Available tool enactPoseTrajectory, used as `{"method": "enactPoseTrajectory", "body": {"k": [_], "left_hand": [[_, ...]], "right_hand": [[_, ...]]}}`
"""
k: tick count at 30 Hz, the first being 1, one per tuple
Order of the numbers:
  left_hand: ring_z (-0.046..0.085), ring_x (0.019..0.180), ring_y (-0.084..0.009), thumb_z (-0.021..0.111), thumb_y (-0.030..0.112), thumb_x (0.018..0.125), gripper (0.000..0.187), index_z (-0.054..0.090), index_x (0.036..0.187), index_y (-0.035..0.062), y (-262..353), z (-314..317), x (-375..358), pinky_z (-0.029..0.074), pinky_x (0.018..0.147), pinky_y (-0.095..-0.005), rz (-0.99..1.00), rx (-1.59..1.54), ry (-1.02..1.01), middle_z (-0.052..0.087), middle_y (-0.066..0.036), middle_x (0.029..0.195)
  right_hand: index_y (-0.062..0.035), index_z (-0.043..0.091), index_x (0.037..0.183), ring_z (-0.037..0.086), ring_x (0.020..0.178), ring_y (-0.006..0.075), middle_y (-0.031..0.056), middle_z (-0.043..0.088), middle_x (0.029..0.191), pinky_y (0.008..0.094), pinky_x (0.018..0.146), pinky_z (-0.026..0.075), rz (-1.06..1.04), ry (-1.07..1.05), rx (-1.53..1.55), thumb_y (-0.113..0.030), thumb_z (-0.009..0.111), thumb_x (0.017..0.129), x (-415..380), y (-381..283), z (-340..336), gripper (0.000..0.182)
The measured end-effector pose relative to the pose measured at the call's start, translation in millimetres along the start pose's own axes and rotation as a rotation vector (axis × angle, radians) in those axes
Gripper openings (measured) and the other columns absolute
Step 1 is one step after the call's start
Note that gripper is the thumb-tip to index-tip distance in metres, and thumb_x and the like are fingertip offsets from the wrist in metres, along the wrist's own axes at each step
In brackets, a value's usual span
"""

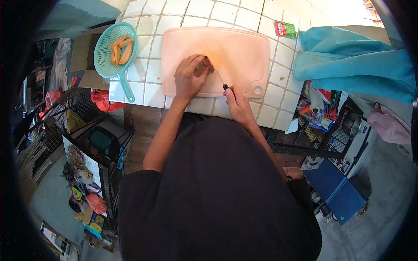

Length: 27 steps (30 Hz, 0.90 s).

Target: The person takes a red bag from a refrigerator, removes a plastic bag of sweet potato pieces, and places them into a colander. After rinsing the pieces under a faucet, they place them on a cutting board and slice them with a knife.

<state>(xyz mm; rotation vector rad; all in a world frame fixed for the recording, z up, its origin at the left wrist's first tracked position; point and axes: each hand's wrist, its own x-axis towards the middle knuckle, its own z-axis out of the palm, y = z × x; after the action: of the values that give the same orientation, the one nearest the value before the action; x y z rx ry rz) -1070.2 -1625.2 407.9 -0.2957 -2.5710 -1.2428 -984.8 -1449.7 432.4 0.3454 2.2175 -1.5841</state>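
Observation:
My right hand [237, 103] grips the black handle of a knife [217, 74]. Its thin blade slants up and left across the pink cutting board [244, 56], passing close beside the fingertips of my left hand [190, 77]. The left fingers and thumb are curled together over the board; whatever they pinch is mostly hidden and too small to name. A faint orange stain marks the board near the blade. To the left, a turquoise strainer with a handle [127, 89] holds several peeled orange wedges [126, 53].
White tiles [200, 11] cover the counter under the board. A green and red packet [285, 29] lies at the back right, near a turquoise cloth [352, 58] over the right side. Below it stands a rack of mixed items. A cluttered small table [89, 167] is at lower left.

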Motion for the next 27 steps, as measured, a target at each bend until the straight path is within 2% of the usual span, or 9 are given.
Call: {"method": "enactPoseTrajectory", "body": {"k": [5,7,14,20,27], "left_hand": [[0.062,0.088,-0.0260,0.076,0.012,0.070,0.032,0.065,0.100,0.0057,0.7,1.4,1.9,0.049,0.077,-0.0355,0.043,0.013,0.019,0.066,-0.006,0.100],[0.062,0.088,-0.0258,0.077,0.013,0.071,0.032,0.065,0.100,0.0058,5.5,-1.0,2.0,0.049,0.077,-0.0359,-0.033,-0.012,-0.021,0.066,-0.006,0.099],[0.062,0.089,-0.0258,0.076,0.014,0.071,0.032,0.065,0.100,0.0056,3.9,-0.3,1.0,0.049,0.078,-0.0363,-0.029,-0.011,-0.022,0.066,-0.007,0.100],[0.062,0.090,-0.0262,0.076,0.014,0.071,0.031,0.066,0.100,0.0057,0.3,0.1,0.3,0.049,0.078,-0.0364,0.027,0.016,-0.004,0.066,-0.007,0.100],[0.061,0.090,-0.0261,0.076,0.011,0.071,0.029,0.066,0.098,0.0035,4.4,-2.0,0.6,0.050,0.078,-0.0360,0.051,0.015,0.002,0.065,-0.007,0.101]], "right_hand": [[0.0024,0.051,0.096,0.056,0.069,0.0390,0.0236,0.055,0.072,0.0441,0.064,0.042,-0.034,0.018,-0.032,-0.027,0.042,0.099,-1.8,-3.0,3.1,0.031],[0.0023,0.051,0.096,0.056,0.069,0.0397,0.0238,0.055,0.072,0.0447,0.064,0.042,-0.028,0.019,-0.021,-0.028,0.042,0.099,-2.5,-2.4,4.5,0.031],[0.0007,0.051,0.097,0.057,0.071,0.0441,0.0254,0.056,0.072,0.0484,0.064,0.042,-0.030,0.031,-0.079,-0.030,0.041,0.100,-1.8,-0.8,4.4,0.032],[-0.0004,0.049,0.096,0.056,0.074,0.0491,0.0281,0.056,0.073,0.0528,0.062,0.040,-0.085,0.041,-0.133,-0.030,0.038,0.100,-1.1,-2.8,2.6,0.031],[-0.0009,0.047,0.095,0.055,0.074,0.0507,0.0298,0.057,0.073,0.0563,0.063,0.039,-0.033,0.034,-0.238,-0.029,0.036,0.101,-0.6,-7.8,4.0,0.031]]}}
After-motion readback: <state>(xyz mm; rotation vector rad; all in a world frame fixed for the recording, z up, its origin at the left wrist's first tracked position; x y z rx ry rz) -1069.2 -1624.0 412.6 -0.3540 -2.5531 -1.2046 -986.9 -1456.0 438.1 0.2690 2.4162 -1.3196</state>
